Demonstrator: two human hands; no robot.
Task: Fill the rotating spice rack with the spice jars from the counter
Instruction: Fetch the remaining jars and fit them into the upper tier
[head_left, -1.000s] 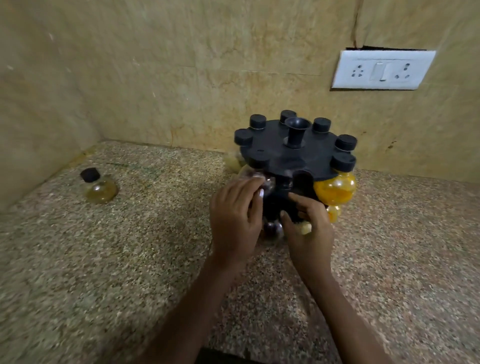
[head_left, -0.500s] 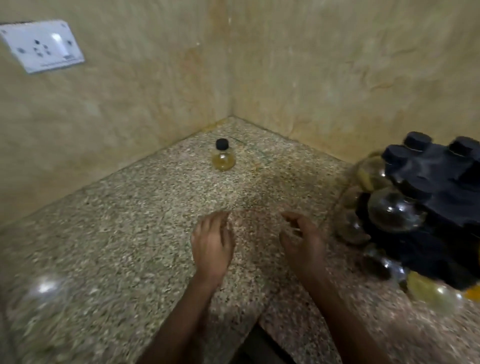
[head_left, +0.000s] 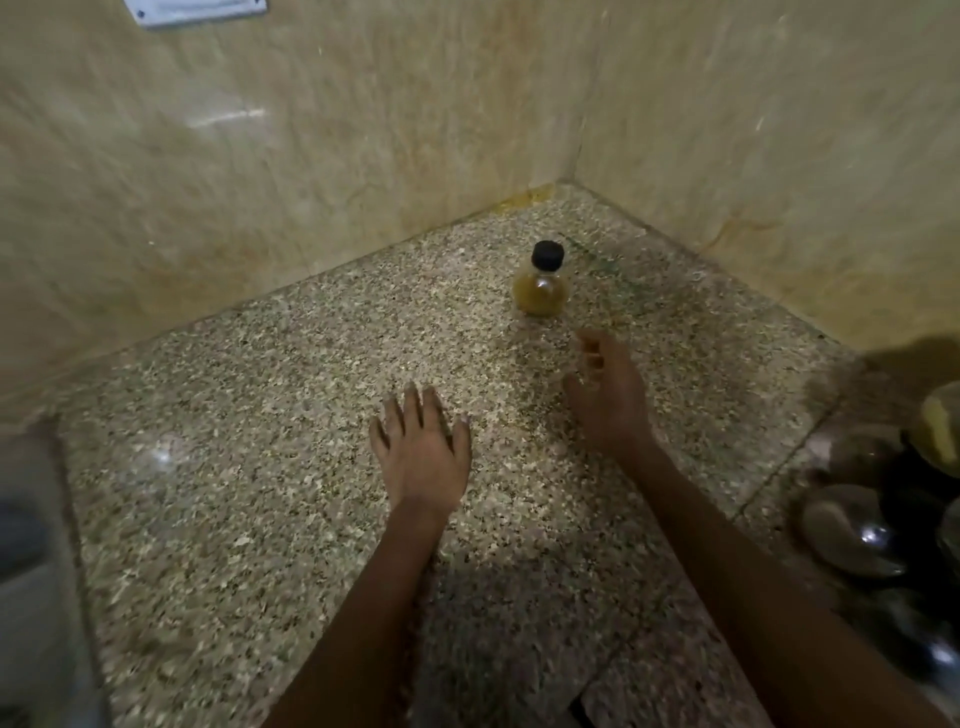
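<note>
In the head view, both hands have left the black rotating spice rack (head_left: 904, 499), which now sits at the right edge, with round jars hanging in it. The view has turned to the corner, where one small round glass jar with a black cap and yellowish contents (head_left: 540, 288) stands upright on the speckled granite counter (head_left: 234, 467). The right hand (head_left: 608, 395), empty with fingers loosely curled open, is now near this jar but not touching. The left hand (head_left: 421, 447) hovers spread and empty. I judge the jar will be picked up next.
</note>
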